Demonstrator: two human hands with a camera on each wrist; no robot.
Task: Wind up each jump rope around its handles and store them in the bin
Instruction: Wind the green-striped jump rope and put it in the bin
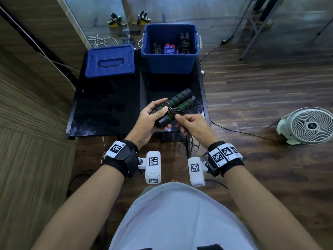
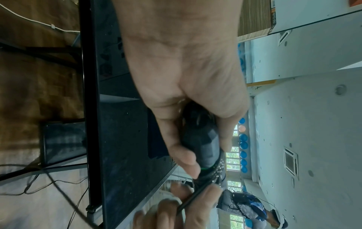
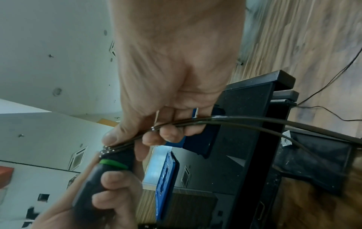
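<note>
Above a glossy black table [image 1: 100,112], the left hand [image 1: 149,123] gripped ribbed foam handles [image 1: 177,103]; the right hand [image 1: 192,123] pinched slick dark cord [image 3: 225,120].

A white fan [image 1: 309,125] is set on the brown wood floor [image 1: 252,91], well to the right of the black table [image 1: 100,112]. A thin black cord [image 1: 241,131] is laid across the floor between the table and the fan. 2 pairs of sandals [image 1: 128,19] are seen far back, near the wall. White cords [image 1: 98,40] are piled on the floor near them. Grey metal legs [image 1: 252,27] are seen at the top right.
</note>
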